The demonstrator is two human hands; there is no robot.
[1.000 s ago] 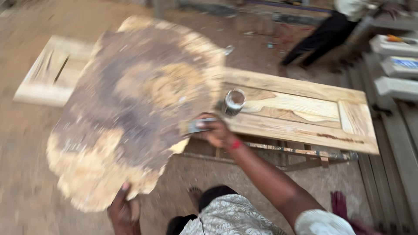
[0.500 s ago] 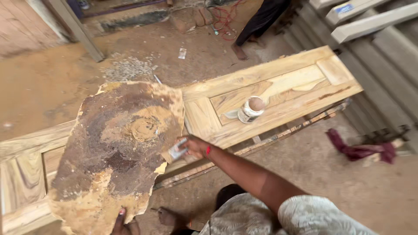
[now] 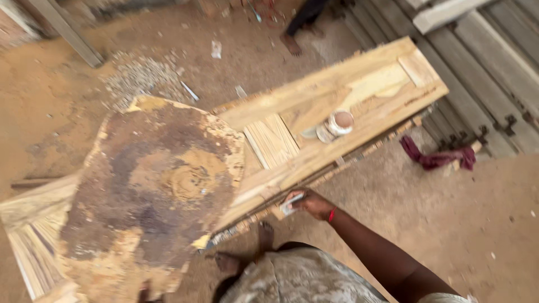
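The right hand [image 3: 314, 203] is closing its grip on a small pale flat scraper [image 3: 292, 203] at the near edge of the long panelled pale wooden door [image 3: 337, 120]. The left hand [image 3: 147, 292], barely showing at the bottom, is seemingly gripping the stained, paste-crusted brown board [image 3: 151, 185]. 1 open white tin [image 3: 336, 123] is sitting on the door. Filling looks unfinished: the far panels are appearing bare.

One panelled wooden door [image 3: 337, 106] lies flat, with one smeared board [image 3: 151, 185] over it and one small tin [image 3: 335, 124] on top. One red rag [image 3: 438, 157] sits on the ground. Two hands: right hand [image 3: 311, 203], left hand [image 3: 147, 293].
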